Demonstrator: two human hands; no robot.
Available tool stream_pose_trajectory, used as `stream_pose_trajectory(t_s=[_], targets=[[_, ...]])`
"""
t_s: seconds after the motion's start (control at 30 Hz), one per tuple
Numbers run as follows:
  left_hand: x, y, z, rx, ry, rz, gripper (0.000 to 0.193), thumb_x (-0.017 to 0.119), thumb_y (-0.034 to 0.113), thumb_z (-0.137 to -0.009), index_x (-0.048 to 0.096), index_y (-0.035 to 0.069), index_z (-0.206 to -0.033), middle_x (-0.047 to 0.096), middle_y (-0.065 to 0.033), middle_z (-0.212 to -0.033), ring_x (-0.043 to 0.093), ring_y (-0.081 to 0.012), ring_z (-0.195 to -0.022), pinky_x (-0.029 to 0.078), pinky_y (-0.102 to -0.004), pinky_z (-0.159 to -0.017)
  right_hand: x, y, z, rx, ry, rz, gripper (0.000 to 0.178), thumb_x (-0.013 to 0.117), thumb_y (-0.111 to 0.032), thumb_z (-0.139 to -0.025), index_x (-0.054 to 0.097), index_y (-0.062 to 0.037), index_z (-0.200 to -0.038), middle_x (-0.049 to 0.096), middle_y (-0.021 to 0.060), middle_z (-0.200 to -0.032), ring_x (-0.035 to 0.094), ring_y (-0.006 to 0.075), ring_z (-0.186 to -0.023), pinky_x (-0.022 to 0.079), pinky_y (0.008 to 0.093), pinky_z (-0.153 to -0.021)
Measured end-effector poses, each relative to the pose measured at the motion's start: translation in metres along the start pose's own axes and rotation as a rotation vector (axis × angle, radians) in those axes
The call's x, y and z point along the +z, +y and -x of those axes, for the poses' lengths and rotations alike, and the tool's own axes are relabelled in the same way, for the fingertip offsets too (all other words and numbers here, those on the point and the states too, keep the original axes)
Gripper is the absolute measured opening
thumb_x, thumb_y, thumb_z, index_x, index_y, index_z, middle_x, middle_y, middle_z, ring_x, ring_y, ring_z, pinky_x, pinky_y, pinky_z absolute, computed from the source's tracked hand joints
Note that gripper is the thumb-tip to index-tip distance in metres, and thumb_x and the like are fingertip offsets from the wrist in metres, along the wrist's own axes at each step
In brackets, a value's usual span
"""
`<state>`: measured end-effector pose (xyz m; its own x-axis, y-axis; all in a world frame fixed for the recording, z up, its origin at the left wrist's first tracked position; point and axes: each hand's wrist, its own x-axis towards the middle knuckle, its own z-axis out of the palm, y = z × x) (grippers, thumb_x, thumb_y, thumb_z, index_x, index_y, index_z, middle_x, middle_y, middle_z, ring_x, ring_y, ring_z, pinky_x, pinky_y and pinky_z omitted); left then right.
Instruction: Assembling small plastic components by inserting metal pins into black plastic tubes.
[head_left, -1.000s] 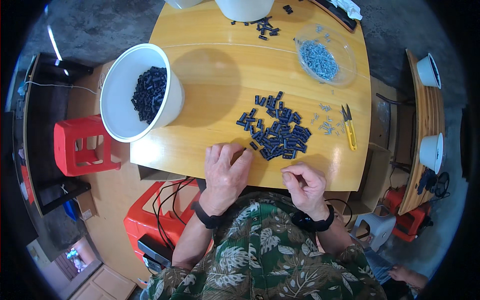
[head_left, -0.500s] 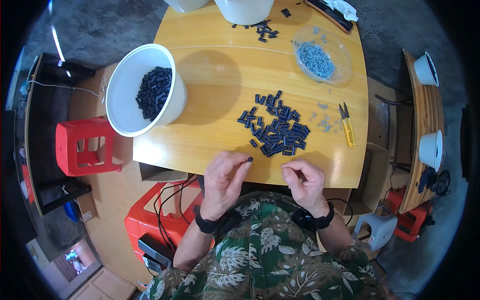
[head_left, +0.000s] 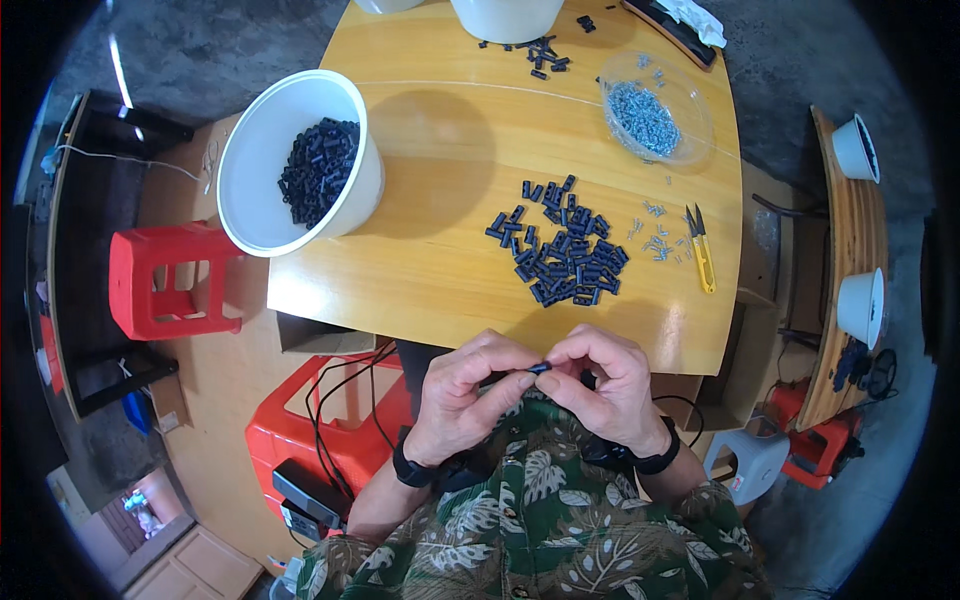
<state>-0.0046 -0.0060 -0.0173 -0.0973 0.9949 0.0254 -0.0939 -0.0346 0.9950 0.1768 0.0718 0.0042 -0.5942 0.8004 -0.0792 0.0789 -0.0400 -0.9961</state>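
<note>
Both hands are together just off the table's near edge, with a small black tubular plastic piece (head_left: 540, 368) between their fingertips. My left hand (head_left: 462, 390) pinches its left end with thumb and forefinger. At the other end, the thumb and forefinger of my right hand (head_left: 608, 385) close on it; anything tiny inside that pinch is hidden. Beyond the hands lies a loose pile of similar black plastic pieces (head_left: 575, 255). Right of the pile are several tiny silvery screws (head_left: 657, 243) and yellow-handled thread snips (head_left: 705, 262).
A white bucket (head_left: 235, 160) of black pieces stands at the table's left. A clear plastic dish (head_left: 697, 145) of silvery screws is far right. Another white bucket (head_left: 508, 22) stands at the far edge. Red stools (head_left: 285, 420) and cables (head_left: 318, 410) are at left below the table.
My hands have come together, the right moving left to meet the black piece in the left. Both sit slightly lower in view. The table scene has shifted a little with the head.
</note>
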Motion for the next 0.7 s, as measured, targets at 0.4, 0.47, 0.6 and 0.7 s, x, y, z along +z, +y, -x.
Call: stream_pose_trajectory(t_s=[0.4,0.47,0.6,0.7], targets=[[0.009,-0.001,-0.002,0.165,0.064,-0.282,0.04,0.08,0.001,-0.076,0.072,0.002,-0.115,0.071,-0.0151,-0.108,0.067,-0.0267,-0.103,0.053,-0.0361,-0.089,0.001,0.023,0.007,0.501,-0.154,-0.77,0.022,0.061,-0.025,-0.102,0.064,-0.0049,-0.097,0.06,-0.003,-0.078,0.051,0.0017,-0.064,0.041,0.0175,-0.055],[0.008,-0.004,-0.002,0.236,0.038,-0.381,0.036,0.08,0.001,-0.077,0.072,0.0,-0.112,0.071,-0.0147,-0.108,0.068,-0.0284,-0.101,0.054,-0.0366,-0.088,-0.001,0.022,0.006,0.493,-0.162,-0.692,0.021,0.061,-0.025,-0.102,0.065,-0.005,-0.098,0.06,-0.0035,-0.077,0.052,0.0014,-0.064,0.041,0.0173,-0.055],[0.011,0.0,-0.003,0.22,0.029,-0.462,0.032,0.079,0.001,-0.077,0.073,0.0,-0.107,0.072,-0.0141,-0.103,0.069,-0.0289,-0.096,0.055,-0.036,-0.084,0.001,0.016,0.007,0.403,-0.003,-0.441,0.015,0.066,-0.02,-0.099,0.066,-0.0049,-0.096,0.06,-0.0054,-0.076,0.051,0.0003,-0.064,0.041,0.0165,-0.056],[0.013,0.006,-0.005,0.245,0.013,-0.622,0.025,0.078,0.001,-0.075,0.071,-0.001,-0.099,0.07,-0.0131,-0.099,0.067,-0.0301,-0.086,0.053,-0.0379,-0.076,0.004,0.019,0.006,0.247,0.032,-0.255,0.01,0.072,-0.012,-0.093,0.066,-0.0042,-0.092,0.06,-0.0066,-0.075,0.05,-0.0003,-0.064,0.04,0.0168,-0.056]])
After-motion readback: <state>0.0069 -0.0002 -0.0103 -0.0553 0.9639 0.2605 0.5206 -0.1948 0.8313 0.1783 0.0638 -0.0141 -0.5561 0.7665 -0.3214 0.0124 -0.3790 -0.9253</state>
